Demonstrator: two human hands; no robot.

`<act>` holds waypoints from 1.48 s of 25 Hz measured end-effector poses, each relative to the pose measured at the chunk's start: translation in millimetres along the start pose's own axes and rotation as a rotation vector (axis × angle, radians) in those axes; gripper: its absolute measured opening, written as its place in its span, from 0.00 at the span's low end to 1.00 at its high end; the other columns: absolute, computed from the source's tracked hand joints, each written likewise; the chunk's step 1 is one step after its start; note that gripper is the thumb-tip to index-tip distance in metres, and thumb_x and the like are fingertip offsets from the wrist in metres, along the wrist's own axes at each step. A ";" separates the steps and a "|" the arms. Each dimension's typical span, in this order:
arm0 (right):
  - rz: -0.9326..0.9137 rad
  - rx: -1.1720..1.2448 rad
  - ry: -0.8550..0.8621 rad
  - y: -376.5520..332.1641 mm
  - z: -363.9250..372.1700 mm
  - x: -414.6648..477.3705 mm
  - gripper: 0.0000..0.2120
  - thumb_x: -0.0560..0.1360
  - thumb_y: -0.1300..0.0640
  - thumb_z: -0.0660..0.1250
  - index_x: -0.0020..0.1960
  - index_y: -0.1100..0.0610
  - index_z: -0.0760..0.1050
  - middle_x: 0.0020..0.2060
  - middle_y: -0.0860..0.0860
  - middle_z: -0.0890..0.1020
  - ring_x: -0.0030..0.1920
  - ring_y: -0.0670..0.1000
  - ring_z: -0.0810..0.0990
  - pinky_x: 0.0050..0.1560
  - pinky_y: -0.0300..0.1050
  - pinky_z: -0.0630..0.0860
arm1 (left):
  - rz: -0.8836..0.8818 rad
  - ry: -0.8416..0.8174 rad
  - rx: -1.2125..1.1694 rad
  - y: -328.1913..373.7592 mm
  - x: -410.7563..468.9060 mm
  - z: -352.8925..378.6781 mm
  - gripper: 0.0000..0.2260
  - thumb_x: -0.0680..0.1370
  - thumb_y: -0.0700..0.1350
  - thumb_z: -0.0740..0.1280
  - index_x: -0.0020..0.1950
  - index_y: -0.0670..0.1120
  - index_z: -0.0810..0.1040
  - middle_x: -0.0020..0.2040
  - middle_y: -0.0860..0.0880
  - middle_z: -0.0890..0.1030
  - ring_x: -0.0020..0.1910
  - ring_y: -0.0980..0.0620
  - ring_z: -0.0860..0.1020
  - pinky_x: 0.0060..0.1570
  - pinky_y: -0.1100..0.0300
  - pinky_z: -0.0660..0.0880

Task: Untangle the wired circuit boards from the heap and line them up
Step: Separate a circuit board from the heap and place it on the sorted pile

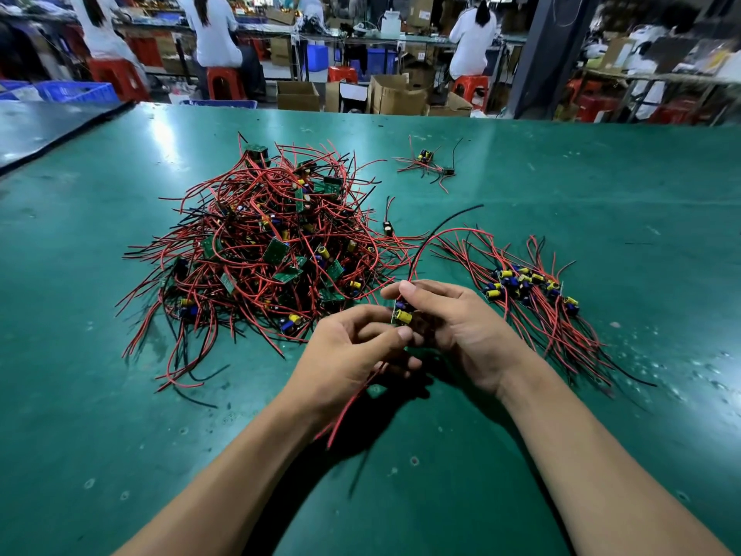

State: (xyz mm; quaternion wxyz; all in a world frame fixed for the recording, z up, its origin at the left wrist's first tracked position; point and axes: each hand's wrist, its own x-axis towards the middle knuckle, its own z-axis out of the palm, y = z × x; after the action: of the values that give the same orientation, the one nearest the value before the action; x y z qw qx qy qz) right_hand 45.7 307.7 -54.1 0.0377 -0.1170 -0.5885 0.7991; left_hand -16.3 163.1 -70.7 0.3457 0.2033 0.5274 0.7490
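Head view: most of the board (402, 315) held above the counter (601, 186) is covered by fingers. Only a yellow capacitor, a dark part above it and a sliver of one edge show. The right hand (453, 327) pinches its top between thumb and curled fingers. The left hand (353, 351) is curled just below it, thumb tip against the board's lower end. The board's wires (349, 411) pass under the left palm, where they are hidden, and come out toward the camera in red. Another red wire and a black wire arc up from the right thumb.

The heap (264, 250) lies left of the hands, a dense tangle of red and black wire with green boards and yellow and blue parts poking out. How many boards it holds cannot be made out.

To the right of the hands a row (525, 286) of boards lies side by side, their wires fanned out both ways. A small cluster (427, 162) sits farther back, and a lone board (387, 226) lies just beside the heap.

Both forearms are cut off at the bottom edge.
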 end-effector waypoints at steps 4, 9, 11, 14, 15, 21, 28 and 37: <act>-0.019 0.008 0.141 0.2 -3.5 3.7 0.12 0.68 0.47 0.75 0.43 0.56 0.83 0.32 0.52 0.77 0.29 0.48 0.73 0.29 0.40 0.74 | 0.026 0.004 0.077 -3.2 -0.8 1.4 0.07 0.76 0.33 0.69 0.53 0.38 0.78 0.43 0.40 0.86 0.34 0.46 0.84 0.31 0.61 0.78; 0.019 0.022 0.104 0.2 -3.5 4.0 0.10 0.67 0.50 0.77 0.39 0.56 0.81 0.33 0.52 0.80 0.32 0.49 0.78 0.36 0.44 0.75 | 0.069 -0.020 0.114 -2.8 0.7 0.7 0.06 0.76 0.39 0.69 0.51 0.40 0.81 0.42 0.43 0.84 0.38 0.47 0.82 0.39 0.57 0.81; 0.044 0.085 0.067 2.3 -0.5 3.8 0.07 0.67 0.55 0.77 0.38 0.54 0.80 0.33 0.52 0.81 0.32 0.49 0.79 0.32 0.42 0.77 | 0.048 -0.015 0.069 -2.1 0.6 2.6 0.10 0.77 0.44 0.68 0.53 0.39 0.81 0.42 0.42 0.84 0.37 0.47 0.83 0.36 0.59 0.81; 0.038 0.135 0.074 6.2 2.7 4.5 0.06 0.66 0.58 0.77 0.39 0.54 0.80 0.33 0.52 0.81 0.30 0.48 0.79 0.27 0.40 0.76 | 0.051 0.036 0.078 -2.0 -0.1 3.0 0.08 0.79 0.42 0.66 0.53 0.38 0.81 0.40 0.42 0.85 0.34 0.48 0.83 0.31 0.61 0.79; 0.036 0.150 0.072 6.5 3.5 4.6 0.07 0.66 0.59 0.77 0.40 0.55 0.79 0.33 0.52 0.81 0.29 0.48 0.79 0.27 0.41 0.76 | 0.055 0.046 0.082 -2.3 -0.5 2.5 0.07 0.80 0.40 0.66 0.52 0.38 0.81 0.40 0.42 0.85 0.34 0.47 0.83 0.31 0.61 0.79; 0.042 0.198 0.075 5.5 3.7 6.2 0.11 0.65 0.59 0.77 0.38 0.53 0.75 0.30 0.52 0.78 0.27 0.48 0.77 0.27 0.41 0.75 | 0.081 0.110 0.181 -1.3 -0.1 3.1 0.09 0.77 0.36 0.69 0.39 0.47 0.82 0.35 0.46 0.82 0.34 0.49 0.79 0.36 0.57 0.74; 0.117 0.091 0.014 2.3 3.7 3.5 0.12 0.71 0.51 0.73 0.49 0.54 0.72 0.33 0.52 0.76 0.27 0.48 0.73 0.26 0.40 0.69 | 0.032 0.076 0.130 2.6 -0.9 4.6 0.12 0.78 0.37 0.65 0.38 0.48 0.82 0.36 0.41 0.83 0.31 0.44 0.80 0.33 0.56 0.78; 0.050 0.102 -0.021 9.9 2.5 5.4 0.07 0.71 0.57 0.74 0.49 0.56 0.84 0.34 0.54 0.80 0.28 0.51 0.76 0.30 0.44 0.76 | 0.003 0.062 0.066 3.3 0.3 2.2 0.14 0.80 0.36 0.63 0.37 0.43 0.81 0.33 0.39 0.80 0.28 0.46 0.79 0.28 0.58 0.79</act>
State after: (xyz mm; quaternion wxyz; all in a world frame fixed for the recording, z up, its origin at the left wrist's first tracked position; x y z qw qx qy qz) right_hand 40.6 303.3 -63.6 0.0175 -0.1211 -0.5442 0.8300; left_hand -16.0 164.1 -66.8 0.3215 0.1920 0.5619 0.7376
